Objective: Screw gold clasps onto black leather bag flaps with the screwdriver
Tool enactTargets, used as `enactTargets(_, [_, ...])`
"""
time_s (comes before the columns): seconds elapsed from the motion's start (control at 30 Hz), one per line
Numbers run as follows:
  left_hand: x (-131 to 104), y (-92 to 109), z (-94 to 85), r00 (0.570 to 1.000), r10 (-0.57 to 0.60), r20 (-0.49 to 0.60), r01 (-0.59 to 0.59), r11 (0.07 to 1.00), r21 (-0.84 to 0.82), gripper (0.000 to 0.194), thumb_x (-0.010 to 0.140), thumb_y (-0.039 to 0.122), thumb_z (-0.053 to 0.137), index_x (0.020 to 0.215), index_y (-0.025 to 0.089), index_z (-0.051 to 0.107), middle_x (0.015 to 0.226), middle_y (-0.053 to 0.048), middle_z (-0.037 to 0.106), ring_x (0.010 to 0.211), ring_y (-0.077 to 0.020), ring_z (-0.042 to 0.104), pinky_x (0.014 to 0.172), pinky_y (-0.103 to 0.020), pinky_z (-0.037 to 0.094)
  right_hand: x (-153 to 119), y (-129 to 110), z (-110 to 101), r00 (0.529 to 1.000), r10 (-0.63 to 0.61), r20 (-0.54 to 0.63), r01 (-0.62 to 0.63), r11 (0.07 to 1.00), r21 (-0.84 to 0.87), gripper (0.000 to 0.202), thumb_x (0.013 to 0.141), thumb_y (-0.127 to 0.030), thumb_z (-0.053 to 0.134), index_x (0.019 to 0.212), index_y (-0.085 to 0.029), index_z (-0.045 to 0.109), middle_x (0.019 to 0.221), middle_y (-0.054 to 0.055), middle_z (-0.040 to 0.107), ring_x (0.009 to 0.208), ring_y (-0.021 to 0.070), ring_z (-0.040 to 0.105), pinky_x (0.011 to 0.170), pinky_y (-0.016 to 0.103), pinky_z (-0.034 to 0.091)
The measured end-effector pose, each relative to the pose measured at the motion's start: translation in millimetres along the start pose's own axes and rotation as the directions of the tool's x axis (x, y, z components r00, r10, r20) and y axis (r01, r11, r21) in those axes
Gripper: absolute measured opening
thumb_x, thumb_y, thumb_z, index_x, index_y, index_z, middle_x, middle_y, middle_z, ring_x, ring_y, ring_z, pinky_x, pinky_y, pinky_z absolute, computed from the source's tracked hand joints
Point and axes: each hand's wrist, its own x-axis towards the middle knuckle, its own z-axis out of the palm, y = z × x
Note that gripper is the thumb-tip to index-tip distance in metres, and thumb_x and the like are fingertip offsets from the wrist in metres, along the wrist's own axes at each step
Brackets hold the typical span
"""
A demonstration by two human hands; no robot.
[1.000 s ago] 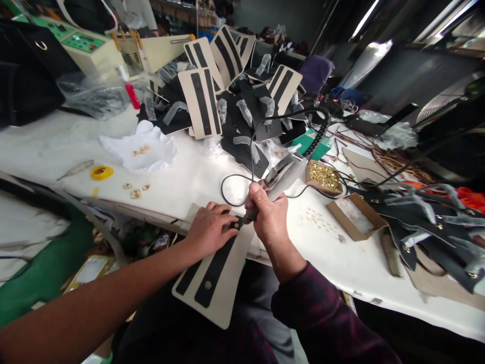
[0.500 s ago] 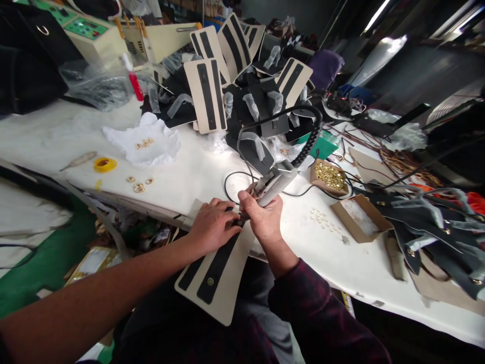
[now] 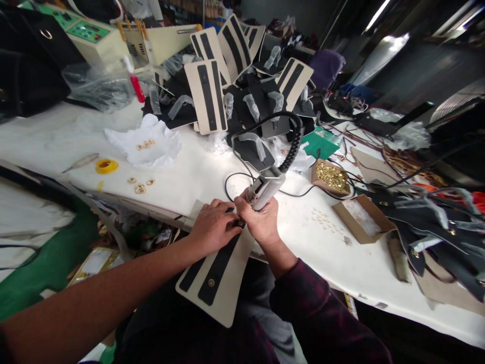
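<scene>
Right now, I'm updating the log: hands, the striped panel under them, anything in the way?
Right hand gripping grey tool, left hand on striped panel. Panel juts past table edge. Possible snag: black cable looped on table beyond them.

I can't read any text, brand, number or sign from where I sit. Any lettering on the green control panel (image 3: 85, 31) is too small for me to make out, and so is any on the pale patch of the package (image 3: 95, 261) below.
</scene>
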Motion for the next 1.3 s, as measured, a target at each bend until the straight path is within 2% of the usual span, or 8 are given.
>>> enactTargets(0.33, [-1.1,-0.4,2.4,1.000,0.012,-0.006,-0.012,1.000,-0.011,0.023,0.092,0.036,0.075,0.115,0.032,0.077,0.129,-0.005,0.071,0.117,-0.0326,0.058,0.094,-0.050,0.050,2.4,-1.9,-7.5,0.988,-0.038,0.149,0.031,0.998,0.049,0.046,0.073,-0.049,0.084,0.060,-0.021,0.049,0.059,-0.003,0.048,0.060,0.0126,0.045,0.051,0.024,0.038])
enactTargets(0.57, [-0.8,0.1,1.9,1.000,0.025,-0.010,-0.025,1.000,0.002,0.023,0.092,0.040,0.076,0.113,0.031,0.078,0.133,-0.004,0.070,0.120,-0.0327,0.058,0.098,-0.050,0.049,5.0,2.3,-7.0,0.990,-0.026,0.139,0.015,0.997,0.076,0.052,0.074,-0.049,0.086,0.058,-0.021,0.045,0.060,-0.003,0.048,0.059,0.0118,0.043,0.050,0.024,0.036])
enactTargets(0.8, [-1.4,4.3,0.4,1.000,-0.001,-0.009,0.001,0.999,0.047,0.022,0.094,0.037,0.073,0.108,0.022,0.080,0.117,-0.010,0.073,0.111,-0.0332,0.060,0.090,-0.048,0.049,13.0,-0.4,-5.5,0.945,-0.024,0.325,-0.049,0.976,0.213,0.056,0.062,-0.064,0.091,0.074,-0.019,0.059,0.068,-0.003,0.051,0.063,0.0120,0.044,0.056,0.025,0.039])
enactTargets(0.9, [-1.0,3.9,0.4,1.000,0.013,-0.002,-0.013,0.999,0.036,0.022,0.093,0.037,0.074,0.110,0.025,0.080,0.124,-0.007,0.072,0.114,-0.0329,0.059,0.091,-0.048,0.049,14.9,-15.8,-8.2,0.966,-0.055,0.253,0.017,0.989,0.148,0.058,0.068,-0.070,0.085,0.081,-0.018,0.064,0.072,-0.001,0.058,0.066,0.0142,0.051,0.060,0.027,0.043])
enactTargets(1.0, [-0.4,1.4,0.7,0.999,0.037,0.004,-0.038,0.999,0.022,0.023,0.090,0.040,0.078,0.111,0.032,0.080,0.136,-0.004,0.069,0.120,-0.0325,0.056,0.096,-0.049,0.048,18.3,-25.9,-22.6,0.987,-0.115,0.114,0.130,0.983,-0.129,0.054,0.086,-0.072,0.069,0.097,-0.019,0.069,0.084,0.002,0.067,0.075,0.0185,0.060,0.070,0.029,0.047])
enactTargets(1.07, [-0.2,-0.4,1.4,0.999,0.041,-0.002,-0.041,0.999,0.005,0.024,0.089,0.039,0.079,0.112,0.033,0.081,0.137,-0.003,0.069,0.122,-0.0318,0.056,0.101,-0.049,0.047,21.1,-19.3,-38.5,0.988,-0.125,0.088,0.151,0.883,-0.444,0.052,0.094,-0.069,0.062,0.108,-0.019,0.068,0.092,0.004,0.070,0.082,0.0213,0.063,0.074,0.031,0.047])
enactTargets(1.13, [-0.5,-1.3,2.2,0.999,0.036,-0.009,-0.036,0.999,-0.014,0.025,0.088,0.037,0.080,0.113,0.032,0.081,0.136,-0.003,0.071,0.121,-0.0311,0.056,0.104,-0.049,0.047,22.8,-0.8,-56.4,0.993,-0.074,0.096,0.121,0.680,-0.723,0.048,0.097,-0.063,0.060,0.117,-0.019,0.067,0.101,0.007,0.071,0.087,0.0243,0.065,0.077,0.033,0.046])
enactTargets(1.3, [-2.8,1.7,3.0,0.998,0.026,-0.054,-0.027,0.999,-0.017,0.024,0.087,0.035,0.080,0.111,0.032,0.082,0.133,-0.004,0.072,0.119,-0.0314,0.059,0.103,-0.049,0.049,19.4,51.3,-91.2,0.994,0.092,0.057,0.028,0.288,-0.957,0.042,0.100,-0.051,0.063,0.130,-0.022,0.066,0.119,0.014,0.070,0.107,0.0311,0.064,0.090,0.040,0.045])
